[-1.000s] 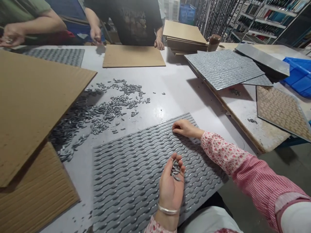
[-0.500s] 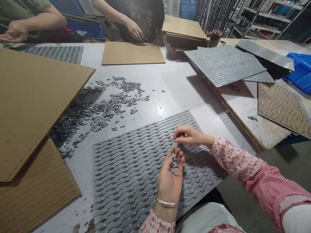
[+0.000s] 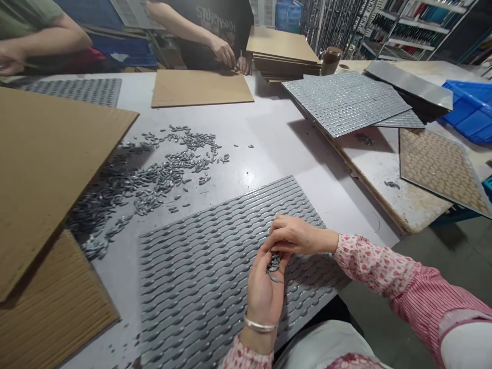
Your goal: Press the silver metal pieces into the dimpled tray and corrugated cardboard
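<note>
Small grey pieces are held in the cupped palm of the left hand, which is turned upward above the ridged panel. Each visible piece is slender with narrowed ends; the long axes are pointed in mixed directions, and the lowest one is laid across the palm at a slight slant. The pieces are found just beside the bent fingers of the right hand, on the near side of them as seen from the wearer. Of the two hands, the left is the nearer, the pieces being in contact with its skin. Its fingers are curled up around the pieces and are not fully closed. The fingers of the right hand are drawn in toward the thumb and brought to the tips of the left fingers, with which contact appears to be made. The right fingertips are partly hidden; whether they are closed together, or a piece is gripped between them, cannot be told. A scattered heap of similar pieces is noted on the white tabletop, beyond the panel and to its left.
</note>
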Demonstrator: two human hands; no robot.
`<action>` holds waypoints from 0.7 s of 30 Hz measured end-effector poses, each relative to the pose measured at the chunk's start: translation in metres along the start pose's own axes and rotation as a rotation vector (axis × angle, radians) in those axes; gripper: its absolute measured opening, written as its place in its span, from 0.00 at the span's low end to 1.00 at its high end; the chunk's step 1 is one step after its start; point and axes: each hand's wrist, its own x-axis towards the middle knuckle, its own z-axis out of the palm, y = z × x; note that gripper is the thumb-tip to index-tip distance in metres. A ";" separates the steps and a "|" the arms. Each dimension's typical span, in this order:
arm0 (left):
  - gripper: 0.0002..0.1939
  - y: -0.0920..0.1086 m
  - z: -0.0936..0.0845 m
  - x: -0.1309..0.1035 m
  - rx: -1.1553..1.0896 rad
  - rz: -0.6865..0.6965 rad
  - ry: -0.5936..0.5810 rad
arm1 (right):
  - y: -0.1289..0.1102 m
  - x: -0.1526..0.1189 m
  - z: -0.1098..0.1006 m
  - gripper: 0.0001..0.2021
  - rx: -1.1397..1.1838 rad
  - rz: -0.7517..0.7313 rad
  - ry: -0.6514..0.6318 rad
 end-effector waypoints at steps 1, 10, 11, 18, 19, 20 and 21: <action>0.10 0.001 0.000 0.000 -0.001 0.000 0.014 | 0.002 -0.001 -0.001 0.08 0.035 0.022 0.037; 0.07 0.005 0.001 0.000 0.036 -0.096 0.143 | 0.081 0.002 -0.027 0.04 0.115 0.511 0.412; 0.06 0.005 0.001 0.000 0.037 -0.105 0.145 | 0.088 0.003 -0.029 0.03 0.030 0.503 0.386; 0.08 0.004 0.000 0.000 0.020 -0.136 0.133 | 0.099 0.017 -0.034 0.08 -0.472 0.319 0.115; 0.08 0.004 -0.001 0.001 0.010 -0.132 0.119 | 0.098 0.019 -0.034 0.09 -0.501 0.294 0.076; 0.08 0.004 -0.001 0.001 0.000 -0.131 0.106 | 0.097 0.021 -0.034 0.10 -0.517 0.268 0.039; 0.08 0.003 -0.001 0.001 -0.006 -0.133 0.098 | 0.097 0.022 -0.034 0.10 -0.522 0.241 0.005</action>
